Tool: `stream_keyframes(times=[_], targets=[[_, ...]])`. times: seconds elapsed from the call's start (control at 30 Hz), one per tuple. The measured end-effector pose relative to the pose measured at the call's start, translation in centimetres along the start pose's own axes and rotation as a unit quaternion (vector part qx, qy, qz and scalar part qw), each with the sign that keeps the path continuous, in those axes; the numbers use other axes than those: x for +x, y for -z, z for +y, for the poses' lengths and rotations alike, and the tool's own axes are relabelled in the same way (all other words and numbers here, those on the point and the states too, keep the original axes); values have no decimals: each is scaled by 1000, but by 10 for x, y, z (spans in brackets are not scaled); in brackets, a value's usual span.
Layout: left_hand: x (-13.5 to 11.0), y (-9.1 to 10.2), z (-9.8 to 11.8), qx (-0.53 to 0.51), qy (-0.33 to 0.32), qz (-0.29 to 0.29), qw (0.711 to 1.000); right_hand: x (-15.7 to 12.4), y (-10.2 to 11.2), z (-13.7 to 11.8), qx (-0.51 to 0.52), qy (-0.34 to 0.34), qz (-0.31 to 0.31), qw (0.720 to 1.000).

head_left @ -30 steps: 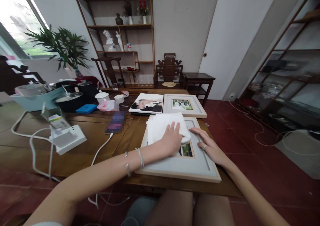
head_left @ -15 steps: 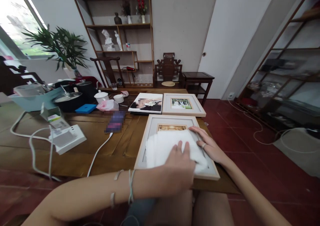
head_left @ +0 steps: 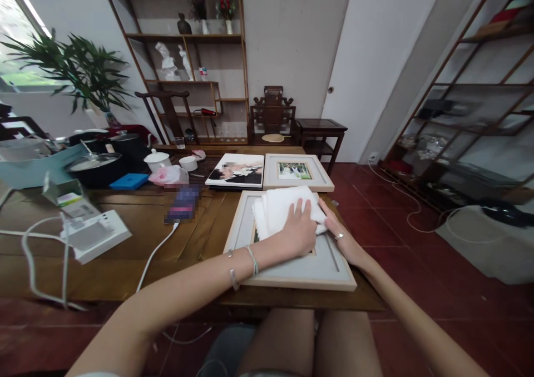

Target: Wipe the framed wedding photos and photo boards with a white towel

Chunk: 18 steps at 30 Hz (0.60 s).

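A folded white cloth (head_left: 277,207) lies over the upper part of a pale wooden picture frame (head_left: 292,283), hiding most of the picture inside. My left hand (head_left: 299,229), reaching across with bracelets on the wrist, presses down on the cloth and holds it, fingertips spread on top. At the frame's right edge rests my right hand (head_left: 340,232), wearing a ring. Its fingers are stretched out along the border, touching the frame beside the cloth; they are not closed round anything.
Behind stand a second framed picture (head_left: 329,185) and a white photo panel (head_left: 236,171). To the left are a phone (head_left: 182,203) with a white cable, an opened white box (head_left: 102,235), a blue box (head_left: 128,181), a lidded pot (head_left: 94,168) and a white cup (head_left: 157,159).
The cloth and my left hand have moved up the frame, away from me, uncovering its lower part. My right hand stays at the right edge. The view has shifted slightly right.
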State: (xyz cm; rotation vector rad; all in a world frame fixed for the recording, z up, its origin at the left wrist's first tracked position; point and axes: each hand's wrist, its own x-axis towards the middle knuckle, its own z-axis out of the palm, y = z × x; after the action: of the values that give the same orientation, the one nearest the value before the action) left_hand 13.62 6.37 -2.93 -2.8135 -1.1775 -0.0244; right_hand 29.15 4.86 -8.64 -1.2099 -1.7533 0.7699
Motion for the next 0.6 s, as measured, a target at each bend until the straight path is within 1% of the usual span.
stream_keyframes(times=[0.07,0.13,0.2,0.27,0.33,0.4,0.5,0.57,0.6], targets=[[-19,12,8,-12,-26,-33,999,0,-1,-2,-7,3,4,1000],[-43,25,16,-19,-69,-77,994,0,-1,-6,-24,16,3,1000],[-68,35,24,-8,-113,-113,987,-1,-1,-9,-47,29,-14,998],[-91,40,31,25,-129,-123,984,-2,0,-12,-62,43,-40,996],[-107,41,32,61,-103,-116,986,-2,2,-13,-66,56,-64,994],[-116,40,25,80,-62,-113,988,-3,4,-12,-65,69,-74,993],[-115,43,1,82,0,-122,989,-3,4,-10,-63,73,-77,992],[-109,47,-19,97,45,-91,990,-3,4,-11,-63,68,-76,993],[-105,49,-31,112,72,-63,989,-3,4,-11,-64,65,-75,993]])
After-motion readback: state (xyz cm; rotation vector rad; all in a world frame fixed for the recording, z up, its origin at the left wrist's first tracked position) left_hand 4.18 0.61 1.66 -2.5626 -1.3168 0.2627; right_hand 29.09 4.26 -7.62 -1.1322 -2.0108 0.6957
